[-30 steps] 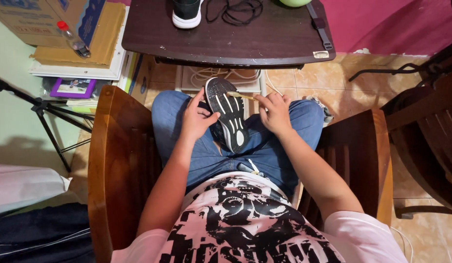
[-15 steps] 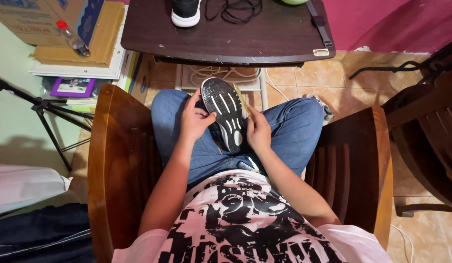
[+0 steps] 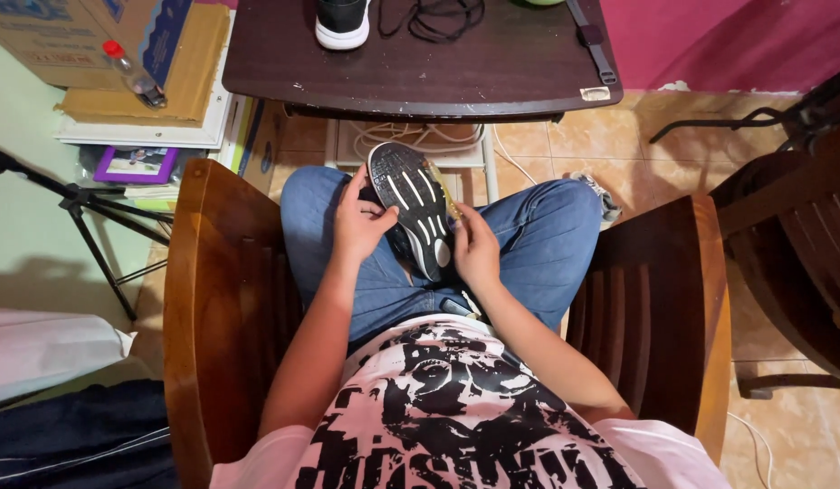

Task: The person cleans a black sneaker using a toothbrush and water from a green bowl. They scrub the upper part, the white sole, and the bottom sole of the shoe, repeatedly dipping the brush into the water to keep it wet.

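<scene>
A black sneaker (image 3: 413,204) lies sole up on my lap, its grey and white tread facing me. My left hand (image 3: 358,222) grips its left side near the heel. My right hand (image 3: 475,249) holds the right edge of the sole, fingers curled against it. I sit in a brown wooden armchair (image 3: 212,299) in blue jeans. A second black sneaker (image 3: 340,22) with a white sole stands on the dark wooden table (image 3: 492,72) ahead, next to a coil of black laces (image 3: 431,15).
A tripod (image 3: 76,204) stands at the left beside stacked boards, a cardboard box (image 3: 85,27) and a plastic bottle (image 3: 130,74). Another wooden chair (image 3: 800,226) is at the right. White cables lie under the table on the tiled floor. A black strap (image 3: 592,41) rests on the table.
My right hand has come in from beside my knee to the right edge of the sole. The sneaker has shifted a little between both hands.
</scene>
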